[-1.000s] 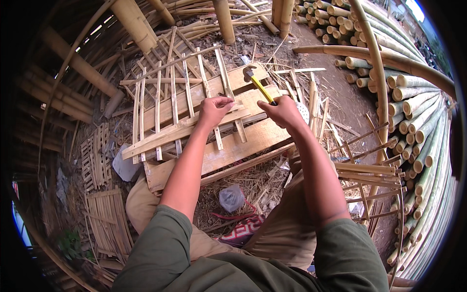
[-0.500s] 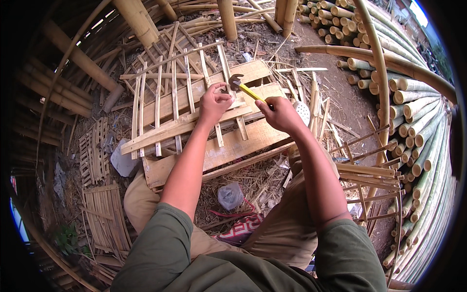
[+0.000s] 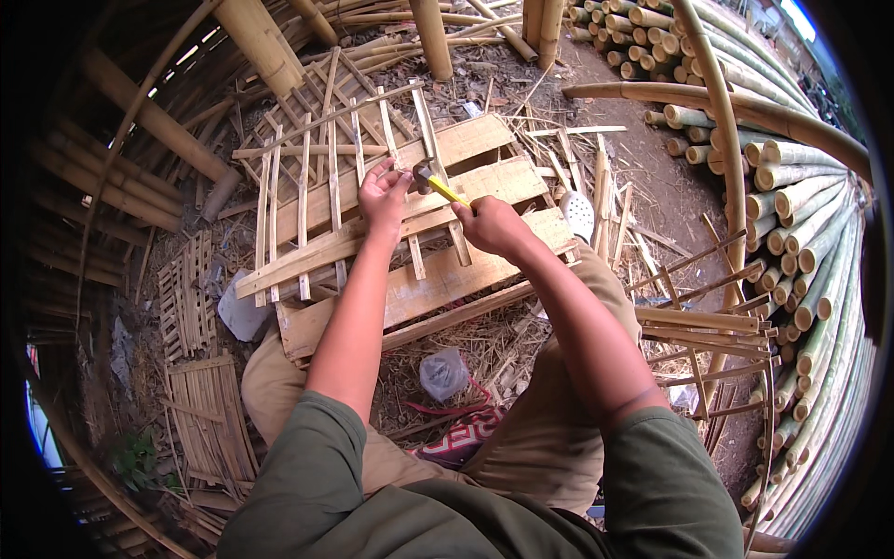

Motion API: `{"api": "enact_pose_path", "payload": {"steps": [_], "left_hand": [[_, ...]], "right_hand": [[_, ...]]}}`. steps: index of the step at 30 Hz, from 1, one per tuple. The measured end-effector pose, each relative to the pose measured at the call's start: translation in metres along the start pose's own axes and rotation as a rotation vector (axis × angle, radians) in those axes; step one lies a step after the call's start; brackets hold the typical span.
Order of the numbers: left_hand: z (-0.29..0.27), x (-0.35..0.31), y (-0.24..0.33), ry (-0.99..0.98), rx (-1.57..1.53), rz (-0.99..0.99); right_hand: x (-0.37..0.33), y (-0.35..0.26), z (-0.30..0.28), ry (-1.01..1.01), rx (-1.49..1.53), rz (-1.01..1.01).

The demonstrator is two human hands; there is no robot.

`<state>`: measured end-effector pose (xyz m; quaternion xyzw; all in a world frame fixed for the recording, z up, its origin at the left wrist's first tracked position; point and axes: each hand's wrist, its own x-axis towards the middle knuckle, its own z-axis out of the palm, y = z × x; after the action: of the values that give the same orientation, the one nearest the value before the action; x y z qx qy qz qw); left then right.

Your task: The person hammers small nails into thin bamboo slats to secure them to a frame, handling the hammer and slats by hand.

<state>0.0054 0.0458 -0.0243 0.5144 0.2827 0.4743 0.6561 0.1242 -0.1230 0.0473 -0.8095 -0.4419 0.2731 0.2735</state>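
Note:
In my right hand (image 3: 494,226) is a hammer (image 3: 446,191), gripped by its yellow handle, with its dark head beside the fingertips of my left hand (image 3: 382,197). My left thumb and forefinger are pinched together, palm turned partly up; whatever is between them is too small to make out. Under both hands lies a lattice of thin bamboo slats (image 3: 304,210), crossed by a wider strip (image 3: 296,266) near its close end. The lattice rests on a low bench of wooden planks (image 3: 410,300), with gaps between the boards.
Stacked bamboo poles (image 3: 801,224) fill the right side. A slatted bamboo piece (image 3: 703,321) stands by my right knee. More slatted panels (image 3: 209,405) lie at left, near a pale block (image 3: 244,307). A clear plastic bag (image 3: 444,373) sits between my legs; upright posts (image 3: 431,42) stand behind.
My right hand and the hammer have moved left and slightly down, bringing the hammer head closer to my left fingers. My left hand has shifted a little left and turned its palm more upward.

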Motion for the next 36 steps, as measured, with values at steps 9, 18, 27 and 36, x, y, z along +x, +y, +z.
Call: {"api": "enact_pose_path", "payload": {"steps": [9, 18, 27, 36], "left_hand": [[-0.008, -0.004, 0.021, -0.077, 0.379, 0.117], [-0.048, -0.018, 0.027, -0.219, 0.767, 0.061], [-0.053, -0.014, 0.017, -0.269, 0.642, 0.042], [-0.048, -0.016, 0.023, -0.290, 0.589, 0.045]], "right_hand": [[0.005, 0.007, 0.008, -0.052, -0.095, 0.035], [0.005, 0.003, 0.004, -0.078, -0.057, 0.056], [-0.011, -0.017, -0.008, -0.023, 0.120, 0.040], [-0.017, -0.026, -0.003, -0.086, 0.047, -0.023]]}}
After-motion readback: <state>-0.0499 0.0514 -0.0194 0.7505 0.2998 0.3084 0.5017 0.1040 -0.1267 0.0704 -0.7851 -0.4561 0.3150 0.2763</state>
